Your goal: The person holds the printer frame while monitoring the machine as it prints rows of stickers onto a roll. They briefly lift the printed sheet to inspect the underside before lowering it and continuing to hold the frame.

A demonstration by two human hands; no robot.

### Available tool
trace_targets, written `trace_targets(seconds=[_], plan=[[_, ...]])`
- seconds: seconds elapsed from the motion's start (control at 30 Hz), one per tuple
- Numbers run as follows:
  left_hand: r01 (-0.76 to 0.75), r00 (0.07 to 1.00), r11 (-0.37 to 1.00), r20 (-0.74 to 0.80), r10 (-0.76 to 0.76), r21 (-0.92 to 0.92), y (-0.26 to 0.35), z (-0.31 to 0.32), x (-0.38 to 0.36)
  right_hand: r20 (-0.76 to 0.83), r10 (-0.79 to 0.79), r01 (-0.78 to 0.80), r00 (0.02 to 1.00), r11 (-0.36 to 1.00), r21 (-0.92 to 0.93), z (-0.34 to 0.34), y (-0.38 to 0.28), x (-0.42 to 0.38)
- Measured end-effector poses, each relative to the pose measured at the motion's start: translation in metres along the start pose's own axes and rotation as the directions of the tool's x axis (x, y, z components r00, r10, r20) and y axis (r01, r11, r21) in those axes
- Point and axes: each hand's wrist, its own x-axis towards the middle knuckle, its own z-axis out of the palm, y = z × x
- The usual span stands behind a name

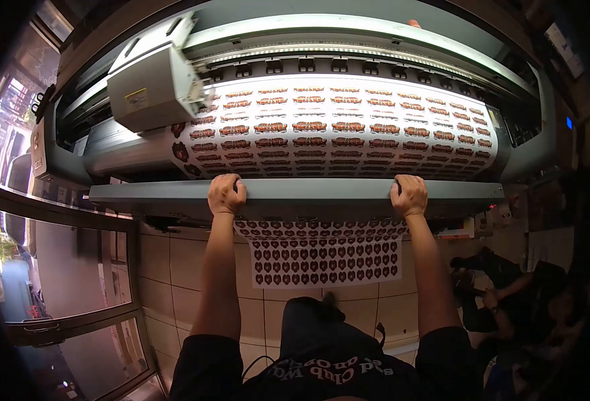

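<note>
A wide grey front bar (316, 190) runs across a large-format printer. My left hand (227, 194) is closed over it left of the middle, fingers curled round the far edge. Farther right, my right hand (409, 194) grips the same bar in a like way. Behind the bar, a brightly lit printed sheet (328, 142) lies on the printer bed, covered with rows of small red-brown designs. Below the bar hangs more of the printed sheet (326, 262), with rows of dark heart-like shapes. The fingertips of both hands are partly hidden.
The white print carriage (151, 90) sits at the left end of the rail (322, 48). Glass-panelled doors (74, 267) stand at the left. At the lower right a person (509, 304) sits in shadow. Light tiles (268, 321) cover the floor.
</note>
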Motion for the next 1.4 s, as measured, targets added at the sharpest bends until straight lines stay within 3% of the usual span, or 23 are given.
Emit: trace_targets(seconds=[0.53, 1.0, 1.4], plan=[[-0.032, 0.997, 0.999, -0.073, 0.032, -0.006, -0.0013, 0.0037, -0.0003, -0.022, -0.037, 0.037, 0.999, 0.999, -0.012, 0.0033, 0.0041, -0.0012], [-0.037, 0.999, 0.999, 0.022, 0.037, 0.017, -0.0006, -0.0013, 0.0007, -0.05, -0.038, 0.038, 0.998, 0.999, 0.012, 0.0023, 0.0016, -0.0006], [-0.008, 1.0, 1.0, 0.0, 0.008, -0.012, 0.0003, 0.0, -0.0003, -0.019, -0.022, 0.022, 1.0, 1.0, -0.011, 0.0034, 0.0028, -0.001]])
